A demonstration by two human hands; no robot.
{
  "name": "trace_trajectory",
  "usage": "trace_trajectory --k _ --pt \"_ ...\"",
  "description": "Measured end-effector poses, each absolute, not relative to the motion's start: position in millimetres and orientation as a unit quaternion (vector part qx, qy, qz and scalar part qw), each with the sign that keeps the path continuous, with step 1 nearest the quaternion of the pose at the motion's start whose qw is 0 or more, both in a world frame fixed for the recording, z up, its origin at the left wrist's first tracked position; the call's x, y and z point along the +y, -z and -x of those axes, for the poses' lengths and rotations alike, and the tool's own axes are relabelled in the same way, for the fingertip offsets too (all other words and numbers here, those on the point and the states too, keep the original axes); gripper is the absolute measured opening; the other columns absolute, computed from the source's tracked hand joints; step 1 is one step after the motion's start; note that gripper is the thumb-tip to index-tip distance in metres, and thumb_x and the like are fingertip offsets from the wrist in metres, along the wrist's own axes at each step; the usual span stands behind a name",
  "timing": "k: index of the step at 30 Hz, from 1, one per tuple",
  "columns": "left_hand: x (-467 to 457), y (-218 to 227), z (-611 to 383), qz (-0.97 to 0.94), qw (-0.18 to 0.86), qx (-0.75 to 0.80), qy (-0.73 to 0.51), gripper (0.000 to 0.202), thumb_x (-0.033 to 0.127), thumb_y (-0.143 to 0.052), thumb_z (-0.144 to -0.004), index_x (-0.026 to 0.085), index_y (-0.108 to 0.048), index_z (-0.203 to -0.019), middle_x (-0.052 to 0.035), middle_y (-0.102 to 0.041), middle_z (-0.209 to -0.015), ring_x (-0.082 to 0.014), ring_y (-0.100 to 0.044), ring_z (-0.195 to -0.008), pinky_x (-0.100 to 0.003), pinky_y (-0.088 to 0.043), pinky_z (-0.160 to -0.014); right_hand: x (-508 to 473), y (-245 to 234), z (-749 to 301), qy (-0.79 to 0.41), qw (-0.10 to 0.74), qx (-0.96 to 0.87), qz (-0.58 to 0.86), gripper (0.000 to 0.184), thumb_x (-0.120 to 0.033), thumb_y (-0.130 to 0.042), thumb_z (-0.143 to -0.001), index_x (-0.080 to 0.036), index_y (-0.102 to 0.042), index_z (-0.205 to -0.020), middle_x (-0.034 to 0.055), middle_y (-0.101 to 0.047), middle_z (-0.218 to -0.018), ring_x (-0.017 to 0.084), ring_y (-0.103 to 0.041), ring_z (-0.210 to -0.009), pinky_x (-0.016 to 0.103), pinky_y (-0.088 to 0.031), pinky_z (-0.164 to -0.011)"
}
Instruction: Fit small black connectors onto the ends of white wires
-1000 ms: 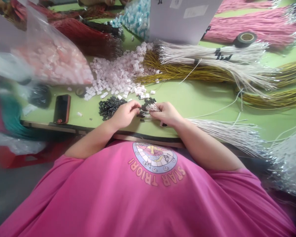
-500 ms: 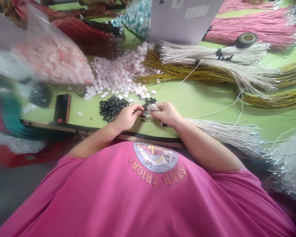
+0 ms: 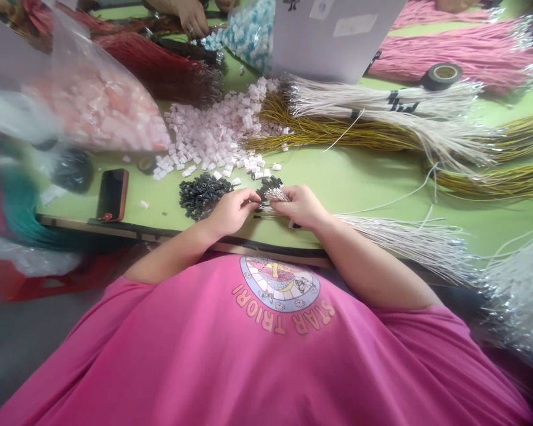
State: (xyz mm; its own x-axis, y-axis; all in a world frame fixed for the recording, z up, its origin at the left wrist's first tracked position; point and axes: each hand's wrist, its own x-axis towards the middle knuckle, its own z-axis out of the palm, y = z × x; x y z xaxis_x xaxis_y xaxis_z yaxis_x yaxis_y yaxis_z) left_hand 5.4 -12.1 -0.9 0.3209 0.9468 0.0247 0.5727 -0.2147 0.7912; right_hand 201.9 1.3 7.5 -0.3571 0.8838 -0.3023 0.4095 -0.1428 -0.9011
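My right hand [image 3: 304, 207] is closed round a bundle of thin white wires [image 3: 386, 236]; their silvery tips [image 3: 275, 194] poke out past the thumb, and the rest trails off to the right. Just left of those tips, my left hand [image 3: 235, 210] has thumb and fingertips pinched together. What they pinch is too small to make out. Small black connector housings [image 3: 202, 195] lie heaped beside my left hand. More black pieces [image 3: 269, 182] sit right behind the wire tips.
Behind the hands lies a pile of white connector housings [image 3: 222, 127]. Yellow wires [image 3: 350, 136], white wire bundles [image 3: 382, 94] and black tape [image 3: 442, 76] are to the right. A phone [image 3: 112, 195] and a bag of pinkish pieces [image 3: 111, 112] are left. Another person's hand [image 3: 190, 18] shows at the back.
Both my hands stay nearly in place, with only a slight shift of the left fingers. At the back, another person's hand has come into view.
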Motion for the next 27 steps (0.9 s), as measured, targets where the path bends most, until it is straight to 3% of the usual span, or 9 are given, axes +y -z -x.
trace_trajectory --k 5,11,15,22,27 --pt "-13.4 4.5 -11.7 -0.749 0.343 0.508 -0.253 0.008 0.019 -0.059 -0.079 0.018 -0.065 -0.084 -0.0027 -0.069 -0.083 -0.0145 -0.062 -0.075 -0.027 -0.048 -0.071 1.4 -5.7 -202.3 -0.530 0.225 -0.644 0.504 0.018 -0.028 -0.054 -0.071 -0.017 -0.047 -0.058 -0.0051 -0.039 -0.048 0.004 -0.037 -0.042 0.018 -0.028 -0.039" --pt "-9.8 -2.9 -5.3 -0.766 0.323 0.515 -0.208 0.011 0.023 -0.058 -0.081 0.017 -0.065 -0.087 -0.0028 -0.067 -0.085 -0.0134 -0.060 -0.072 -0.027 -0.047 -0.069 1.0 -1.0 -200.8 -0.520 0.230 -0.634 0.524 0.023 -0.037 -0.055 -0.073 -0.016 -0.052 -0.063 -0.0048 -0.041 -0.050 0.005 -0.039 -0.037 0.019 -0.028 -0.034" --pt "8.8 -16.5 5.8 -0.820 0.274 0.493 -0.098 0.014 0.026 -0.056 -0.083 0.018 -0.067 -0.087 -0.0037 -0.066 -0.091 -0.0166 -0.060 -0.082 -0.029 -0.045 -0.075 3.0 -2.8 -202.6 -0.527 0.255 -0.618 0.525 0.023 -0.037 -0.060 -0.070 -0.015 -0.061 -0.072 -0.0020 -0.049 -0.059 0.007 -0.045 -0.044 0.018 -0.032 -0.033" --pt "59.4 -0.9 -3.1 -0.828 0.121 0.547 -0.029 0.029 0.017 -0.049 -0.082 0.022 -0.066 -0.106 -0.0070 -0.064 -0.106 -0.0241 -0.057 -0.097 -0.035 -0.043 -0.080 5.9 -6.2 -206.0 -0.576 0.239 -0.569 0.536 0.029 -0.036 -0.061 -0.067 -0.013 -0.068 -0.084 0.0014 -0.055 -0.063 0.009 -0.048 -0.048 0.019 -0.039 -0.032" --pt "72.6 13.9 -4.5 -0.836 0.130 0.532 -0.018 0.025 0.019 -0.047 -0.083 0.021 -0.068 -0.096 -0.0065 -0.063 -0.099 -0.0229 -0.058 -0.091 -0.033 -0.043 -0.076 6.6 -7.3 -206.6 -0.571 0.216 -0.595 0.523 0.020 -0.028 -0.058 -0.066 -0.014 -0.064 -0.078 0.0003 -0.054 -0.063 0.009 -0.049 -0.050 0.018 -0.038 -0.034"
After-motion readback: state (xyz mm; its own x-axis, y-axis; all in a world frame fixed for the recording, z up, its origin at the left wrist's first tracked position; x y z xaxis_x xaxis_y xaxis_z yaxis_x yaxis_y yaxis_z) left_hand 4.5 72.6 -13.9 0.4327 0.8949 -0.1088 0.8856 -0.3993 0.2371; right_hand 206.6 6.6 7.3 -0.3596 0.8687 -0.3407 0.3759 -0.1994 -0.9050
